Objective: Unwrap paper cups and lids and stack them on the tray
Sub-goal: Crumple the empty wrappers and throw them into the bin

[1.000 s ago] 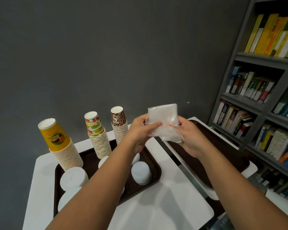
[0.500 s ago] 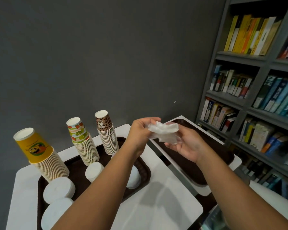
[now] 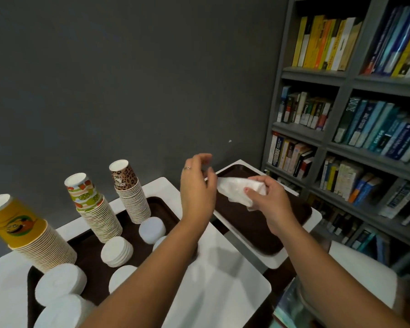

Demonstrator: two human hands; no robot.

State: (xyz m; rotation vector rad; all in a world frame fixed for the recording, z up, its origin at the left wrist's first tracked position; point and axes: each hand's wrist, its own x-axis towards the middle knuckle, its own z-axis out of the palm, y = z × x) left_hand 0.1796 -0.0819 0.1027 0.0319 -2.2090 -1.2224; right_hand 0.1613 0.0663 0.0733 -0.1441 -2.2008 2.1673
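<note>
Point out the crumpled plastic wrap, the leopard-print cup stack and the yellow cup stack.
crumpled plastic wrap (image 3: 237, 191): head view, on its bunched middle.
leopard-print cup stack (image 3: 124, 176): head view, on the top cup's printed side.
yellow cup stack (image 3: 14, 223): head view, on the top cup's cartoon print.

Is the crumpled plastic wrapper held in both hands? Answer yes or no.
No: only the right hand grips the crumpled plastic wrapper, while the left hand hovers open beside it.
</note>
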